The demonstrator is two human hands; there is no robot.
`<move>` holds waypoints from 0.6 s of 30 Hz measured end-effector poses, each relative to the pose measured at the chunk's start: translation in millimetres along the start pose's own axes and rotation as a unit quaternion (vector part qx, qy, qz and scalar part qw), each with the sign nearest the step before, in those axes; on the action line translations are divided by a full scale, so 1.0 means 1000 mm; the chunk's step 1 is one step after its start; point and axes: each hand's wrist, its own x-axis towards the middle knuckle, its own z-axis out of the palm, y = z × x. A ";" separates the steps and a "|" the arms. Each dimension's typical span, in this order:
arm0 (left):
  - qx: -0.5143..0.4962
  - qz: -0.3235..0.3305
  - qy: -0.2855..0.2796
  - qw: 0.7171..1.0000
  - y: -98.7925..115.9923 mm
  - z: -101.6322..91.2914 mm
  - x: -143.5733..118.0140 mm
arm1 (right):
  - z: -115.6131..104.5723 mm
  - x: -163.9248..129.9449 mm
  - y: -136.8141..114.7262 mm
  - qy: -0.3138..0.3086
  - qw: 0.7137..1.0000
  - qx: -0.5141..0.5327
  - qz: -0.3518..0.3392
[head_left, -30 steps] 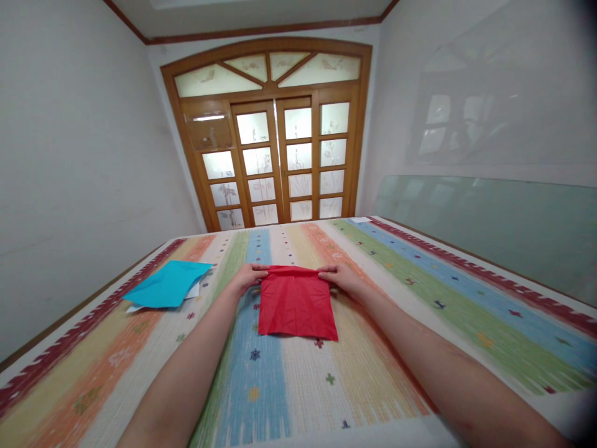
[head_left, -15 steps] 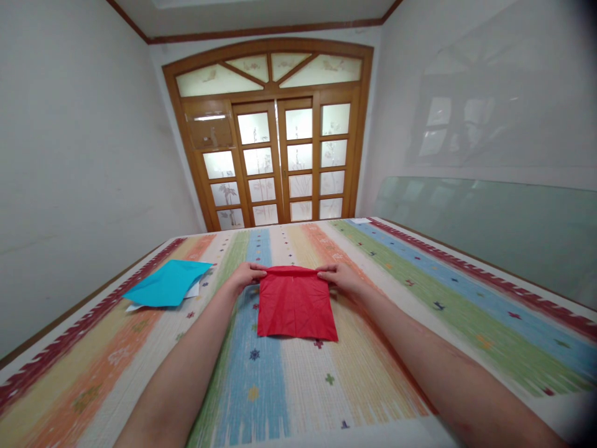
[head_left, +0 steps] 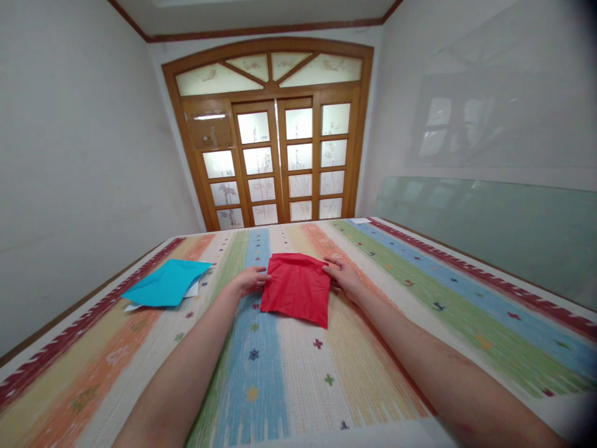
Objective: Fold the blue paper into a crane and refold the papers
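A creased square of red paper (head_left: 298, 289) lies between my two hands, slightly turned, with a narrow folded band along its far edge. At its left side, my left hand (head_left: 252, 281) has the thumb and fingers closed at the paper's edge. My right hand (head_left: 344, 277) grips the right side near the far corner, its thumb over the edge and a forefinger reaching past it. The fingers under the paper are hidden.
To the left, a sheet of turquoise paper (head_left: 168, 283) rests over white paper (head_left: 192, 290). A striped, patterned cloth (head_left: 252, 398) covers the table. A small white item (head_left: 360, 221) lies at the far edge. Wooden glazed doors (head_left: 277, 162) stand beyond.
The red paper has shifted away from me and turned a little, its near edge now slanting. Both hands have slid from its far corners down to its sides.
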 end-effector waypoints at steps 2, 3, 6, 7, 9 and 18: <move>0.018 -0.017 -0.028 0.999 0.000 0.000 0.000 | 0.001 -0.001 -0.001 0.005 1.000 0.003 -0.009; 0.025 -0.021 -0.031 0.999 0.000 0.000 -0.001 | 0.001 -0.001 -0.001 0.005 1.000 0.001 -0.012; 0.026 -0.006 0.004 1.000 0.005 -0.001 -0.004 | 0.002 -0.003 -0.003 0.004 1.000 -0.003 -0.010; 0.009 0.004 0.024 1.000 0.008 -0.003 -0.005 | 0.002 -0.004 -0.004 0.006 1.000 -0.005 -0.010; -0.051 0.029 0.066 0.996 0.014 -0.009 -0.007 | 0.002 -0.004 -0.004 0.016 1.000 -0.011 -0.015; -0.284 0.150 0.328 0.888 0.035 -0.095 -0.013 | 0.003 -0.004 0.003 -0.011 0.996 -0.083 -0.043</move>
